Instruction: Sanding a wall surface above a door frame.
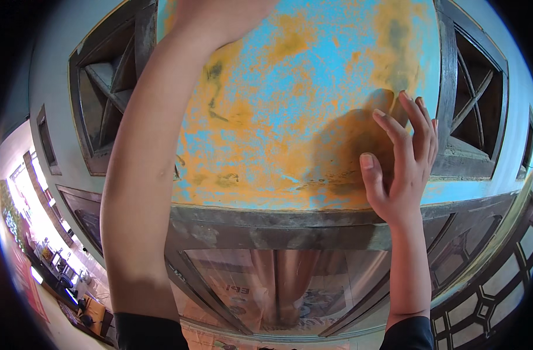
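Observation:
A wall panel with patchy blue and orange-brown paint fills the middle of the view, darkened by grey smudges. My left hand reaches up over its top part; the fingers are cut off by the upper edge of the picture, so what it holds cannot be seen. At the lower right of the panel is my right hand, raised with fingers spread and nothing in it, casting a shadow on the paint. Whether it touches the panel is unclear. Beneath the panel runs a dark wooden frame.
Wooden vents with crossed bars flank the panel at left and right. Below are glass panes with a curtain behind. A dark lattice grille stands lower right. Cluttered furniture lies far lower left, near a bright opening.

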Demonstrator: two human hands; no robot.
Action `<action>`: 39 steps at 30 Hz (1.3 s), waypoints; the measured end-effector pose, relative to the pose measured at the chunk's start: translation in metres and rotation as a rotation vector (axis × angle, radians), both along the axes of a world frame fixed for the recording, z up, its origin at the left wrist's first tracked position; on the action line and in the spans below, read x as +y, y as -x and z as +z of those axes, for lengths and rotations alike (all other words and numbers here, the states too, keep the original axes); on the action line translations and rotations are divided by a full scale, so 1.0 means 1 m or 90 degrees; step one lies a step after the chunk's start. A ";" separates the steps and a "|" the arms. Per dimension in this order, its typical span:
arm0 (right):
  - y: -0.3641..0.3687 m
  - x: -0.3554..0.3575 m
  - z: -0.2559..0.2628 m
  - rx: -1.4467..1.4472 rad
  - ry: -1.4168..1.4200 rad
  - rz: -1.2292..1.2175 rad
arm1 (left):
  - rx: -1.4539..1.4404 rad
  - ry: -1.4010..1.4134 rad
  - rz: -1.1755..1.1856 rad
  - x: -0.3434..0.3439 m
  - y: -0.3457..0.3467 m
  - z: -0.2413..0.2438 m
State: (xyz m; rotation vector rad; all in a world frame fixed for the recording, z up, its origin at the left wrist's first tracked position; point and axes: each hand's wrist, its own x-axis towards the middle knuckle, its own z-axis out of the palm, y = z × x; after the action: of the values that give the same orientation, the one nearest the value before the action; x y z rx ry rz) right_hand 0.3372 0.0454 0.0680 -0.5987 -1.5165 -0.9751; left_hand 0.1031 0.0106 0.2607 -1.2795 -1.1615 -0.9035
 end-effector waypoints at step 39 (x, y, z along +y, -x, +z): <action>-0.004 0.000 -0.003 0.030 -0.008 0.025 | 0.181 0.045 -0.122 0.007 0.040 -0.123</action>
State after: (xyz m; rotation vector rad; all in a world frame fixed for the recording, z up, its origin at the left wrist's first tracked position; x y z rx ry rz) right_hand 0.3410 0.0454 0.0652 -0.5770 -1.4737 -0.9335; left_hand 0.0636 0.0180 0.1373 -1.5423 -0.8643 -0.7912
